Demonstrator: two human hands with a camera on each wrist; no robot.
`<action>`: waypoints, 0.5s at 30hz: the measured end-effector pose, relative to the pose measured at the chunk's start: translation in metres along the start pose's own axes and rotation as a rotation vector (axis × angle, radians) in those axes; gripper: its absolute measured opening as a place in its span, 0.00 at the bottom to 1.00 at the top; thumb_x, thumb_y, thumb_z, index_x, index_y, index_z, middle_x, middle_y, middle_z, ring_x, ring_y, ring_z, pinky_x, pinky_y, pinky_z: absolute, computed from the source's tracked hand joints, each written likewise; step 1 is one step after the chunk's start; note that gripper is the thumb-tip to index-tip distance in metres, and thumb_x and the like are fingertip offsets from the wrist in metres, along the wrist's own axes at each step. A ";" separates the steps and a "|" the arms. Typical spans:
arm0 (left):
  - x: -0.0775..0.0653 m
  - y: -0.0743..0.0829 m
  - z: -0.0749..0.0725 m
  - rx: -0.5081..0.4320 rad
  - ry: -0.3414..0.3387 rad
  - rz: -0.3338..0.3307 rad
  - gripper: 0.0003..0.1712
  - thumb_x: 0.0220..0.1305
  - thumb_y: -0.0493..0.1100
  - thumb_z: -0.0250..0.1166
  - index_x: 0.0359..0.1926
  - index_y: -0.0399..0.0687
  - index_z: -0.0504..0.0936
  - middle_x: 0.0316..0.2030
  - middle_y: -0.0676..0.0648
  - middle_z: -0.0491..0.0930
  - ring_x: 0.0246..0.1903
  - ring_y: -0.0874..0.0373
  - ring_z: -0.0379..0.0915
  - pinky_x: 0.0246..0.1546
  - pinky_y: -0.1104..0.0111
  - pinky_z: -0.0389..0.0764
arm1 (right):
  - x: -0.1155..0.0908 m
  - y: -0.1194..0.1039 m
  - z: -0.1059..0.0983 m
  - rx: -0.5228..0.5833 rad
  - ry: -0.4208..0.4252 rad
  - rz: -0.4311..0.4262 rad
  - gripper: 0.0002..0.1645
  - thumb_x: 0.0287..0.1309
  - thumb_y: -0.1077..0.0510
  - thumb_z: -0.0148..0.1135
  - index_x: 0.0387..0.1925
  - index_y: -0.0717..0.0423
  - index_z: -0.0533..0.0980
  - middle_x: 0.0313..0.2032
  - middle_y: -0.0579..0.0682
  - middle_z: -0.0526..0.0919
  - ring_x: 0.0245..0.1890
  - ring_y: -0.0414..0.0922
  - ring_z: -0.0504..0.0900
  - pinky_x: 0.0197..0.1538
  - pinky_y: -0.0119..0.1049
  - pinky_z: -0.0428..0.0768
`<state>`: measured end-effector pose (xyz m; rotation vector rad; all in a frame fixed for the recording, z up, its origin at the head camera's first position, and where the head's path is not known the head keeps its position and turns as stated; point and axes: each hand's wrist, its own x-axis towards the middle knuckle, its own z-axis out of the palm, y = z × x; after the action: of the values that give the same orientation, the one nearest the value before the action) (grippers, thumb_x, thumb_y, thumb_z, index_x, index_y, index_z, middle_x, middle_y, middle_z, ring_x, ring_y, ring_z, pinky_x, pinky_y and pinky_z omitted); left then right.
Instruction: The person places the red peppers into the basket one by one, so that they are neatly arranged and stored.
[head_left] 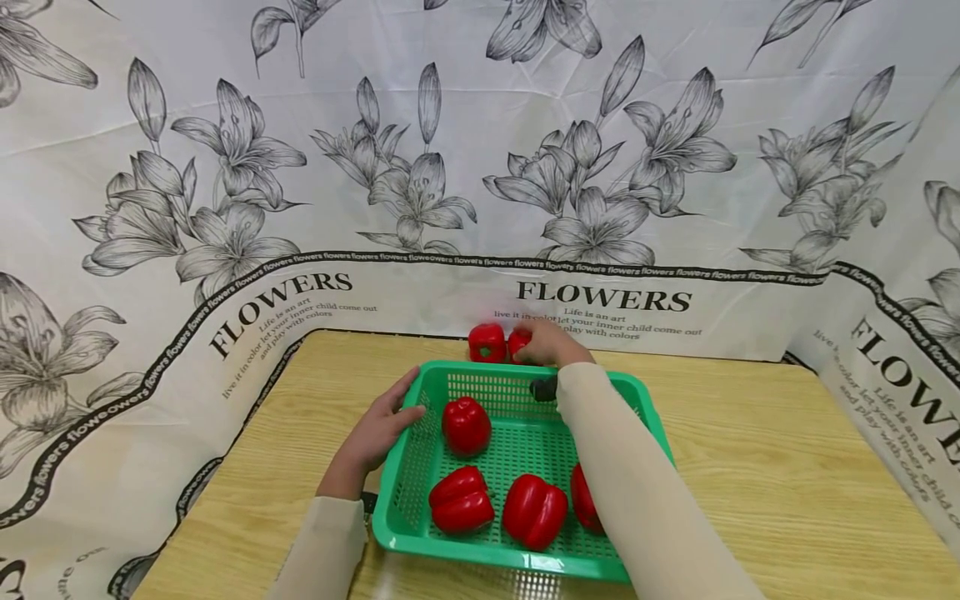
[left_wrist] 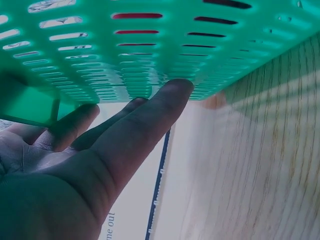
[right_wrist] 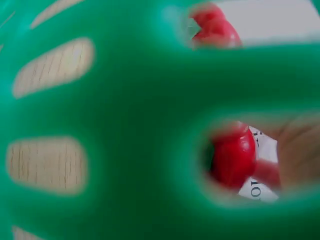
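Observation:
Behind the green basket (head_left: 517, 564), my right hand (head_left: 551, 342) reaches over the far rim and grips a red bell pepper (head_left: 519, 343). Through the basket's slots in the right wrist view, this bell pepper (right_wrist: 234, 159) shows between finger and thumb. A second red bell pepper (head_left: 487, 343) stands just left of it. My left hand (head_left: 381, 429) rests against the basket's left side, its fingers extended along the outer wall (left_wrist: 135, 65) in the left wrist view. Several red bell peppers (head_left: 467, 426) lie inside the basket, one partly hidden by my right sleeve.
The basket stands on a light wood table (head_left: 765, 450). A white cloth (head_left: 420, 292) printed with flowers and lettering hangs along the table's back and sides, close behind the two far peppers.

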<state>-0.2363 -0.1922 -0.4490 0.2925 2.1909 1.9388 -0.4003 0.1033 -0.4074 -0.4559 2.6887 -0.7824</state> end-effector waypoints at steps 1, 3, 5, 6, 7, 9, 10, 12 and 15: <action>0.000 0.000 0.000 -0.001 -0.005 0.000 0.39 0.72 0.40 0.52 0.78 0.57 0.45 0.70 0.35 0.60 0.53 0.40 0.76 0.42 0.55 0.84 | -0.001 0.000 0.000 -0.001 -0.003 0.002 0.40 0.57 0.56 0.65 0.70 0.51 0.64 0.69 0.57 0.65 0.62 0.56 0.68 0.60 0.51 0.73; -0.001 0.001 0.000 -0.009 -0.008 -0.006 0.39 0.72 0.40 0.52 0.77 0.59 0.45 0.70 0.36 0.60 0.53 0.40 0.76 0.42 0.55 0.84 | -0.002 0.000 0.001 0.007 -0.011 0.008 0.41 0.58 0.56 0.65 0.71 0.50 0.62 0.68 0.57 0.67 0.61 0.55 0.69 0.60 0.51 0.73; -0.001 0.000 0.000 -0.010 -0.008 -0.008 0.39 0.72 0.41 0.52 0.77 0.59 0.45 0.70 0.36 0.61 0.53 0.40 0.76 0.42 0.55 0.84 | -0.002 0.000 0.001 -0.014 -0.011 0.008 0.41 0.58 0.54 0.65 0.72 0.50 0.62 0.68 0.57 0.67 0.62 0.56 0.68 0.62 0.52 0.71; -0.001 0.000 0.000 -0.009 -0.008 -0.008 0.39 0.72 0.41 0.52 0.77 0.60 0.45 0.70 0.36 0.61 0.53 0.40 0.76 0.42 0.55 0.84 | -0.002 -0.001 0.001 -0.033 -0.009 0.003 0.41 0.59 0.53 0.64 0.72 0.50 0.61 0.68 0.58 0.66 0.63 0.56 0.67 0.63 0.53 0.70; -0.001 0.000 0.000 -0.007 -0.006 -0.007 0.39 0.72 0.41 0.52 0.77 0.60 0.46 0.70 0.37 0.61 0.53 0.40 0.77 0.42 0.55 0.84 | -0.002 -0.002 0.001 -0.046 -0.006 0.001 0.40 0.60 0.53 0.64 0.72 0.51 0.61 0.68 0.58 0.66 0.64 0.57 0.66 0.64 0.54 0.69; 0.000 -0.001 -0.001 -0.002 -0.003 -0.005 0.39 0.72 0.41 0.53 0.77 0.60 0.46 0.70 0.37 0.61 0.52 0.40 0.77 0.42 0.55 0.84 | -0.002 -0.003 0.001 -0.070 -0.001 0.001 0.40 0.60 0.52 0.64 0.71 0.53 0.61 0.67 0.59 0.67 0.65 0.58 0.66 0.65 0.55 0.68; 0.000 -0.002 -0.001 0.002 -0.002 -0.006 0.39 0.72 0.41 0.53 0.77 0.61 0.46 0.70 0.37 0.61 0.53 0.41 0.77 0.42 0.55 0.84 | -0.002 -0.003 0.002 -0.083 0.002 0.004 0.39 0.60 0.51 0.63 0.71 0.53 0.62 0.67 0.60 0.67 0.65 0.58 0.66 0.65 0.55 0.68; 0.001 -0.002 -0.001 0.007 0.002 -0.006 0.39 0.72 0.41 0.53 0.77 0.62 0.46 0.70 0.37 0.61 0.53 0.41 0.77 0.42 0.55 0.84 | -0.002 -0.004 0.002 -0.105 0.009 0.009 0.39 0.61 0.51 0.63 0.70 0.54 0.62 0.66 0.60 0.69 0.64 0.58 0.67 0.64 0.54 0.69; 0.001 -0.002 -0.001 0.010 0.006 -0.002 0.38 0.72 0.41 0.53 0.77 0.63 0.47 0.70 0.38 0.61 0.54 0.40 0.76 0.42 0.55 0.84 | -0.002 -0.004 0.002 -0.112 0.012 0.013 0.38 0.59 0.51 0.63 0.69 0.56 0.64 0.63 0.59 0.72 0.61 0.56 0.71 0.61 0.53 0.72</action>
<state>-0.2372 -0.1933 -0.4509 0.2865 2.2049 1.9307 -0.3967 0.0995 -0.4064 -0.4600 2.7537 -0.6352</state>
